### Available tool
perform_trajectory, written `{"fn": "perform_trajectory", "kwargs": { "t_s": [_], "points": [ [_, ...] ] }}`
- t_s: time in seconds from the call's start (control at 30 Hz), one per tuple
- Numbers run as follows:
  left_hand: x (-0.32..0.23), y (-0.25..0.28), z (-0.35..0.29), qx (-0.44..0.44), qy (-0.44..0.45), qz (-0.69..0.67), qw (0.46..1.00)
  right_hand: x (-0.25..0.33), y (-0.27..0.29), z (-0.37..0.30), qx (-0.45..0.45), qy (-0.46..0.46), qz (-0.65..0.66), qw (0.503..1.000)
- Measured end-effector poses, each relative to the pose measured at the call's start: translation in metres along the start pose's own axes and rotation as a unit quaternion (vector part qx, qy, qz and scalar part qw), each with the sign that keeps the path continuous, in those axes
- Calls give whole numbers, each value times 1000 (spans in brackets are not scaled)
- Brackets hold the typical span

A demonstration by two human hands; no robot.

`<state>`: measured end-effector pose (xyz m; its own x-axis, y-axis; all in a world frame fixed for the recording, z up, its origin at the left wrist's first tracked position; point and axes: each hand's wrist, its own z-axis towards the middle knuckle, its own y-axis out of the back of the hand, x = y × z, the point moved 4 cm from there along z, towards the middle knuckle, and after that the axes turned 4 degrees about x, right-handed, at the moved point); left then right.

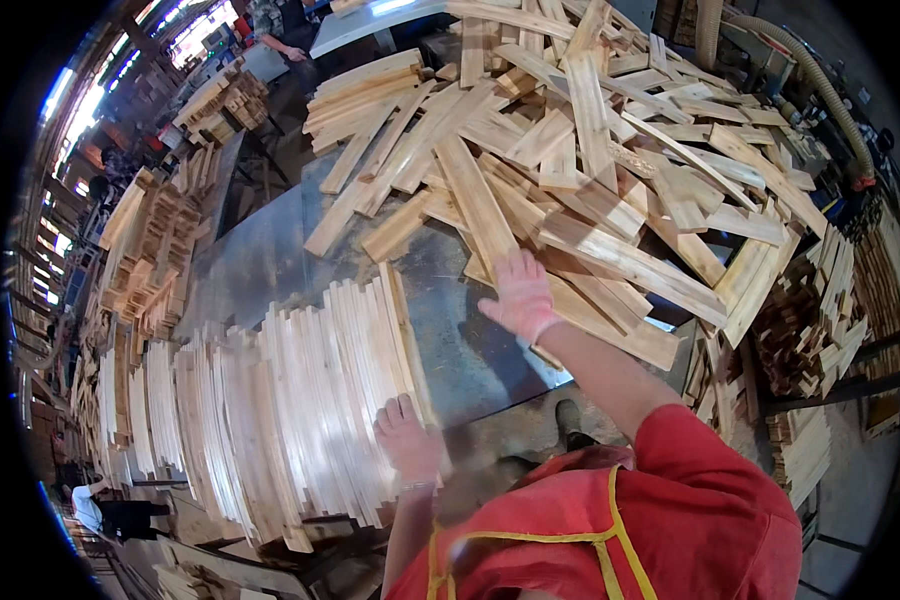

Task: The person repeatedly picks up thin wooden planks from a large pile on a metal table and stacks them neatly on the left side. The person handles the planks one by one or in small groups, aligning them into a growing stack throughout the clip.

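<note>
My right hand (524, 298), in a pale pinkish glove, reaches to the near edge of a loose pile of wooden boards (590, 110). Its thumb is spread, and its fingers lie over the near end of a long board (475, 205). It looks open, with no clear grip on that board. My left hand (408, 440), gloved alike, rests open at the right end of a row of thin wooden strips (320, 370) standing closely side by side. The fingers lie along the strips' edge, and the palm side is hidden.
Both the row and the pile lie on a dark metal table (460, 350). Stacked wood blocks (150, 260) stand at the left, more stacked pieces (810, 320) at the right. A ribbed hose (820, 85) hangs far right. Another person's arm (285, 48) shows at the far left.
</note>
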<state>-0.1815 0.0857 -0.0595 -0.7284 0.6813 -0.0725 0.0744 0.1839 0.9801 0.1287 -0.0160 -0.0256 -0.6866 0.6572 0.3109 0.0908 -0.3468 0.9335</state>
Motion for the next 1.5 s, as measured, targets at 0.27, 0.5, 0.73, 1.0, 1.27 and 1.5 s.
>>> {"fn": "perform_trajectory", "kwargs": {
  "t_s": [0.27, 0.5, 0.73, 1.0, 1.27, 1.5],
  "points": [
    [-56, -22, 11, -21, -62, -436, 898, -33, -2, -16, 193, -69, 348, 915],
    [-107, -96, 18, 307, 86, -887, 334, -185, 77, -93, 146, -59, 253, 955],
    [-147, -34, -6, 203, 77, -689, 691, -333, 123, -111, 289, -159, -30, 943],
    [-78, -8, -33, -138, 53, -77, 986, -201, 105, -158, 352, -296, 816, 349],
    [-21, -24, -51, -78, 103, -41, 991, -89, 44, -158, 379, -257, 818, 348],
    [-19, -5, -63, -96, -29, -145, 984, 56, -69, -138, 496, -38, 305, 812]
  ]
}}
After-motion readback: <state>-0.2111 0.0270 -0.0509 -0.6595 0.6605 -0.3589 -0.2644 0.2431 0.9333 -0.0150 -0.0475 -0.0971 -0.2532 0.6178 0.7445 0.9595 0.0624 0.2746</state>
